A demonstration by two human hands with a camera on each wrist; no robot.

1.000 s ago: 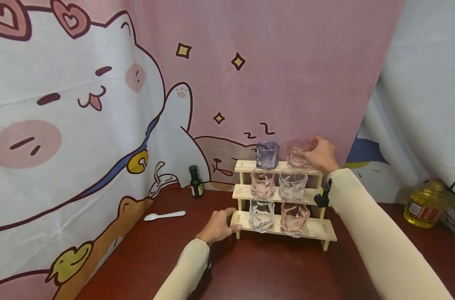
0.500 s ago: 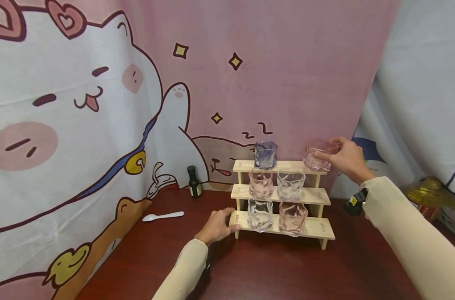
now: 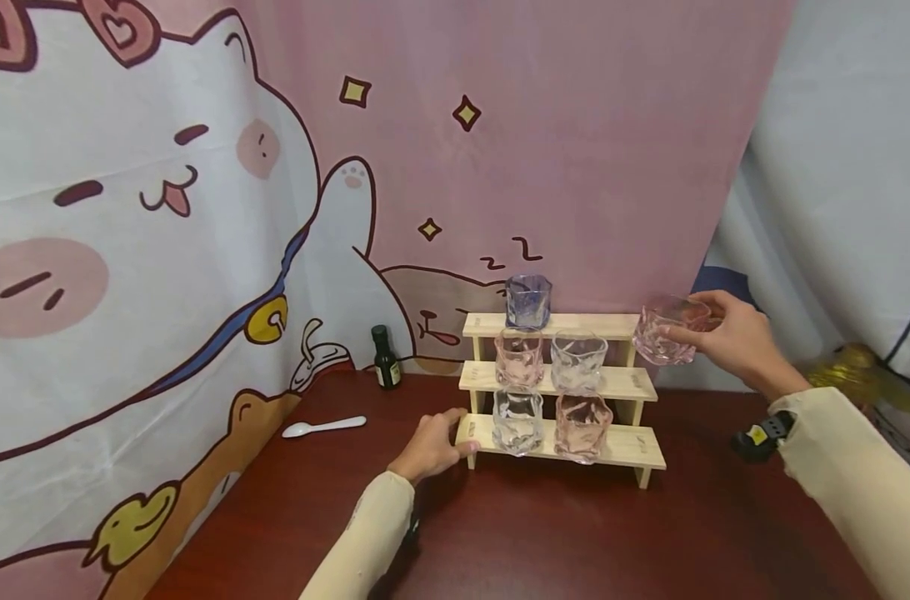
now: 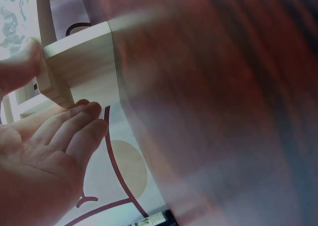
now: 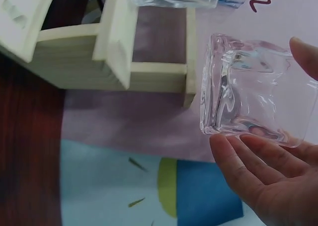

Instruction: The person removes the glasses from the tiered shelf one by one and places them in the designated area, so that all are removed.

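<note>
My right hand [image 3: 743, 337] grips a faceted pink glass [image 3: 661, 337] off the right end of a three-step wooden display stand [image 3: 635, 450]. The right wrist view shows the thumb on one side of the glass and the fingers on the other. At the stand's lower left corner, my left hand [image 3: 428, 446] pinches the bottom shelf's end, thumb at the front and fingers behind. A blue glass [image 3: 528, 302] stands on the top shelf. The middle shelf bears a pink glass [image 3: 520, 358] and a clear glass [image 3: 578, 360]. Below are a clear glass [image 3: 518, 421] and a peach-pink glass [image 3: 582, 427].
A white spoon [image 3: 323, 427] lies on the dark red table [image 3: 530, 542] at the left. Behind it stands a small dark green bottle [image 3: 385, 358]. A yellow oil bottle [image 3: 845, 375] is partly hidden behind the right forearm. Cartoon-printed cloth [image 3: 612, 150] hangs behind the table.
My right hand has lifted the pink glass from the top shelf and carried it right, past the shelf's end, then somewhat lower. The left hand has kept its place on the stand.
</note>
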